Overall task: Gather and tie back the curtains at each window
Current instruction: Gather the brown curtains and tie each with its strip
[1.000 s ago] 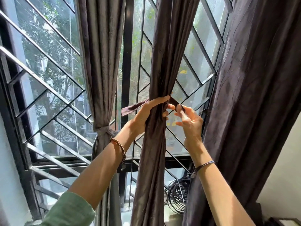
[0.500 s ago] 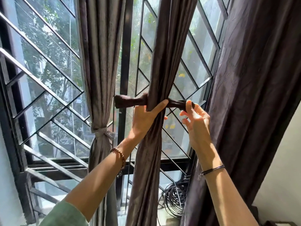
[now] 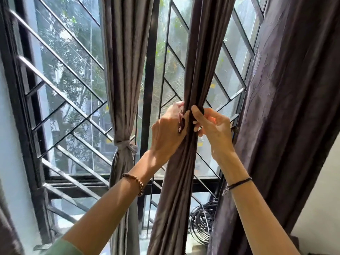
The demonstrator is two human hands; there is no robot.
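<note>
Head view, left hand (image 3: pixel 168 132) and right hand (image 3: pixel 216 129) pinching tie (image 3: pixel 201 111) round curtain (image 3: pixel 176 181), drape (image 3: pixel 285 107) beside.

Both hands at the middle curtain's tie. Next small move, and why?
Probably cross the ends of the tie and pull a first knot snug: left hand and right hand each pinch an end against the gathered brown curtain, and no knot shows yet, unlike the tied grey curtain.

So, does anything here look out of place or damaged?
Only one thing: a coil of black cable sits low by the window, between the gathered dark curtain and the loose curtain. Nothing looks torn or askew.
</note>
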